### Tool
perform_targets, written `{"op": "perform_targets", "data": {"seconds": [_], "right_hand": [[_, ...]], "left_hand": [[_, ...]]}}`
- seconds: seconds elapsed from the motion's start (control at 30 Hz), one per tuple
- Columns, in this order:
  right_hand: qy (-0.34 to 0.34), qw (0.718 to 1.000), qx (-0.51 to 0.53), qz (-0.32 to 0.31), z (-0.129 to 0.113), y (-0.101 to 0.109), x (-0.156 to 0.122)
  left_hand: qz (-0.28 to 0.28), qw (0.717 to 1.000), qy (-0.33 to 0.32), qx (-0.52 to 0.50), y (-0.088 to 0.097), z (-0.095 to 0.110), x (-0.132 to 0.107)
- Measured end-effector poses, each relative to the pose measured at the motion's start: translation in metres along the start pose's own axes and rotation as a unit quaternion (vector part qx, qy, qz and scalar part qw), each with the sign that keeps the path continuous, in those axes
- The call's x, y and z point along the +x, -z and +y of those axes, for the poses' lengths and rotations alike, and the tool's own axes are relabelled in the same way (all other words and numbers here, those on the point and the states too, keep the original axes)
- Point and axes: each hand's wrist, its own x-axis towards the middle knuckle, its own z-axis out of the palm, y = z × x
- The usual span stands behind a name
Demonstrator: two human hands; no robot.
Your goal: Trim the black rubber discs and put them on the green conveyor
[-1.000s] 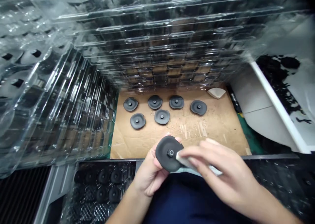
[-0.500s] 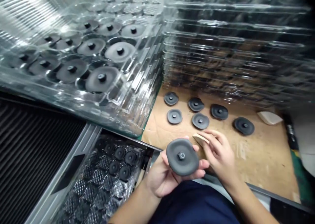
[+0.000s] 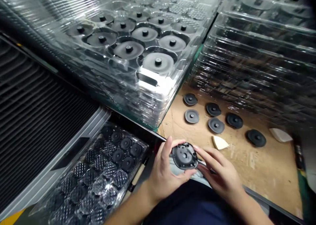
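Observation:
Held low in front of me is a black round plastic part (image 3: 185, 156), its underside turned up, showing a central hole and small holes round the rim. My left hand (image 3: 164, 172) grips it by the left side, thumb and fingers round the edge. The fingers of my right hand (image 3: 219, 169) close on its right edge. Just beyond my hands, a cream wedge-shaped pad (image 3: 220, 142) lies on the brown cardboard (image 3: 269, 172). Several similar black parts, such as the nearest black disc (image 3: 216, 125), lie there stem up.
Stacked clear plastic trays (image 3: 148, 99) holding black discs stand at the left back. Another tall tray stack (image 3: 251, 60) rises at the right back. Below left sits a lower clear tray (image 3: 98, 175), partly filled. A second white pad (image 3: 280, 135) lies at the right.
The cream pad has left my right hand and lies on the cardboard. The black part has been flipped underside up, and my right hand has come onto it. The view has shifted left.

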Motion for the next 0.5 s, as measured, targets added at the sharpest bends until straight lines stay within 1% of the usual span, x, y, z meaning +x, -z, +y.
{"op": "perform_targets", "data": {"seconds": [0.07,0.1,0.13,0.17,0.23,0.3,0.37,0.4,0.43,0.47,0.5], "right_hand": [[0.021,1.0,-0.016,-0.016,-0.004,0.001,0.006],[0.029,0.999,-0.02,-0.024,-0.006,0.001,0.009],[0.04,0.999,-0.018,-0.028,-0.009,0.0,0.012],[0.051,0.998,-0.007,-0.028,-0.012,0.0,0.015],[0.066,0.997,0.029,-0.021,-0.02,-0.005,0.018],[0.056,0.996,0.063,-0.022,-0.026,-0.012,0.017],[0.032,0.996,0.067,-0.055,-0.025,-0.023,0.011],[0.008,0.996,0.055,-0.075,-0.02,-0.028,0.007],[-0.025,0.995,0.036,-0.092,-0.014,-0.034,0.003],[-0.062,0.993,0.012,-0.104,-0.006,-0.04,-0.001],[-0.095,0.989,-0.008,-0.109,0.002,-0.046,-0.005]], "left_hand": [[0.009,1.0,0.015,-0.015,0.008,0.001,-0.004],[0.01,0.999,0.031,-0.032,0.011,0.001,-0.006],[0.005,0.996,0.061,-0.061,0.015,0.002,-0.008],[-0.007,0.99,0.105,-0.096,0.017,0.002,-0.01],[-0.038,0.964,0.205,-0.164,0.019,-0.001,-0.017],[-0.054,0.938,0.282,-0.193,0.018,-0.011,-0.029],[-0.04,0.929,0.327,-0.17,0.02,-0.031,-0.046],[-0.024,0.925,0.35,-0.145,0.025,-0.044,-0.057],[-0.001,0.921,0.374,-0.111,0.034,-0.059,-0.069],[0.036,0.915,0.397,-0.066,0.047,-0.076,-0.081],[0.085,0.906,0.416,-0.012,0.063,-0.093,-0.094]]}}
